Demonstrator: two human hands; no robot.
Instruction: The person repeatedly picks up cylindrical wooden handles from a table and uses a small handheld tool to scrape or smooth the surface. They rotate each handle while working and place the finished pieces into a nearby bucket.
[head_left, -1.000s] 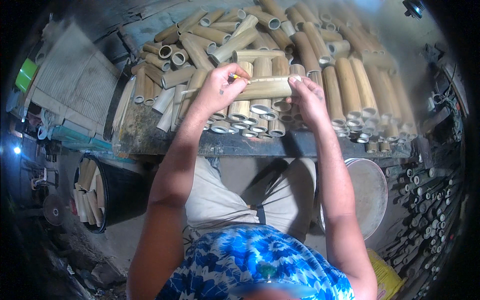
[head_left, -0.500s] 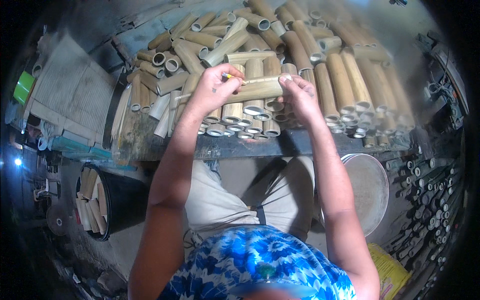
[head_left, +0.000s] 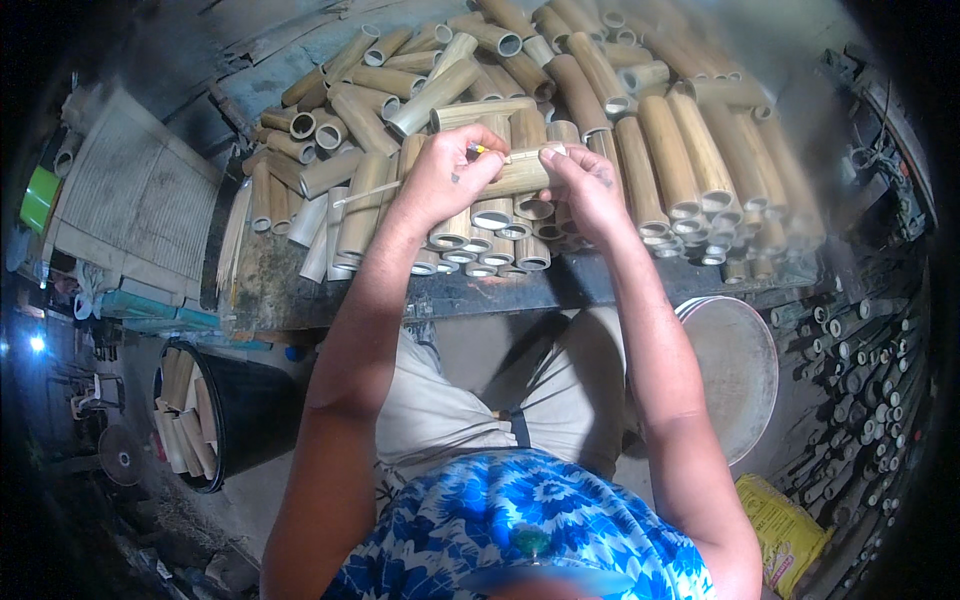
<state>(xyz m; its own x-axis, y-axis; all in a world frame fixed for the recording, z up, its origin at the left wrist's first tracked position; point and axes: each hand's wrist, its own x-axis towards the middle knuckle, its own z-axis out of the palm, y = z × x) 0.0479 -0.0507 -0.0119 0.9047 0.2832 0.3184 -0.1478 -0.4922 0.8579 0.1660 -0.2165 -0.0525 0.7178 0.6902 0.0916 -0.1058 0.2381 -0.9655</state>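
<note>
Above the front part of the bench, my right hand (head_left: 592,190) grips a pale bamboo tube (head_left: 525,180) held crosswise. Its thumb presses one end of a thin pale strip (head_left: 368,194) along the tube's upper side. The strip's other end sticks out left, past my left wrist. My left hand (head_left: 455,178) is closed around a small pencil-like stick with a yellow end (head_left: 478,149), its tip side close to the strip. My left fingers cover part of the tube, and its left end is hidden.
Bamboo tubes (head_left: 690,150) are heaped over the bench (head_left: 480,295). A black bin (head_left: 250,415) with bamboo pieces stands lower left, a large round container (head_left: 735,380) at right. A yellow sack (head_left: 780,535) and many stacked bamboo poles (head_left: 850,400) lie beyond it.
My left hand has moved right along the strip, closer to my right hand, and now covers more of the tube. My right hand keeps its hold. The whole view has shifted slightly.
</note>
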